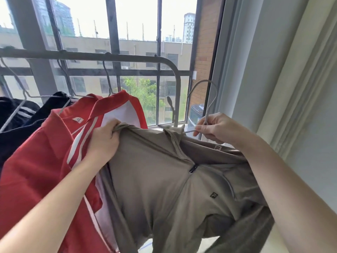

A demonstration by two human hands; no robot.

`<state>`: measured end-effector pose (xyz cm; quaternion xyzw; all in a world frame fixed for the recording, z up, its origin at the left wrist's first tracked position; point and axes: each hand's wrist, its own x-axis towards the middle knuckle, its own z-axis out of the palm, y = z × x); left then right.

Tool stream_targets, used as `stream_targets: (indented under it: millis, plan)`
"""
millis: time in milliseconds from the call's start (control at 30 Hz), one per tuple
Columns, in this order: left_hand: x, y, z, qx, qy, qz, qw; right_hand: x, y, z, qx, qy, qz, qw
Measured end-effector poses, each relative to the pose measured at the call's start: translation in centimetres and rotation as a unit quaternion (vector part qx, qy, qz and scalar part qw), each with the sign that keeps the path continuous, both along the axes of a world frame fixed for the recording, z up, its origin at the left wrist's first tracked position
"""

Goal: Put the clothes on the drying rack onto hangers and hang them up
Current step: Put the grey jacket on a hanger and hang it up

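Head view: the left hand (pixel 104 139) is gripping the shoulder of a taupe half-zip pullover (pixel 160 183), which is hanging collar-up and lengthwise downward beside a red jacket (pixel 36 161) on the rack rail (pixel 91 56). The right hand (pixel 217 128) is pinching a grey hanger (pixel 209 105), hook pointing up. A boxed F-like chest logo (pixel 213 195) is showing

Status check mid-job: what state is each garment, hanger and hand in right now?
taupe zip top: off the rack rail, held up, collar zip open, hanger partly inside the neck
grey hanger: hook free, not on the rail
left hand: grips the top's shoulder
right hand: pinches the hanger below its hook
red jacket: hung on the rail by a hanger
dark clothes: hung on the rail by hangers
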<state>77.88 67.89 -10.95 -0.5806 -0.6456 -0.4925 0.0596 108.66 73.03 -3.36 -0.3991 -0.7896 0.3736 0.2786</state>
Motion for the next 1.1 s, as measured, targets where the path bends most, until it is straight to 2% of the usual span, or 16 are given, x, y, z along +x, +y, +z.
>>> stream_targets:
  millis: [200, 367, 567, 633, 700, 800, 833, 867, 1000, 1100]
  plan:
    - [-0.8, 0.4, 0.0, -0.137, 0.011, -0.074, 0.988, 0.1, 0.0, 0.1, -0.005, 0.064, -0.007, 0.998]
    - [-2.2, 0.6, 0.4, -0.155, -0.048, -0.099, 0.982, -0.3, -0.1, 0.5, -0.002, 0.091, -0.011, 0.996]
    - [-3.5, 0.5, -0.2, -0.166, -0.014, 0.01, 0.986, -0.2, -0.1, 0.3, -0.006, 0.083, -0.012, 0.996]
    - [-3.0, 0.1, 0.2, -0.13, -0.013, 0.0, 0.991, -0.3, -0.1, 0.2, -0.01, 0.083, -0.012, 0.996]
    - [-1.0, -0.6, 1.2, -0.095, -0.003, -0.069, 0.993, -0.6, -0.2, 0.3, -0.005, 0.077, -0.013, 0.997]
    - [3.1, -1.0, 1.8, -0.127, 0.118, -0.168, 0.97, -2.0, -0.7, 0.7, 0.023, 0.043, 0.005, 0.999]
    - [4.3, -0.9, 1.5, -0.119, 0.161, -0.167, 0.966, -2.5, -0.8, 0.8, 0.038, 0.031, 0.006, 0.999]
    - [4.9, -0.6, 1.3, -0.096, 0.168, -0.152, 0.969, -3.0, -1.0, 1.0, 0.053, 0.019, 0.007, 0.998]
    - [4.1, -0.9, 0.6, 0.005, 0.124, -0.091, 0.988, -1.7, -1.6, 0.8, 0.092, -0.065, 0.0, 0.994]
    - [2.1, -1.3, -0.1, -0.003, 0.106, -0.059, 0.993, 2.7, -1.5, -1.2, 0.18, -0.13, -0.163, 0.961]
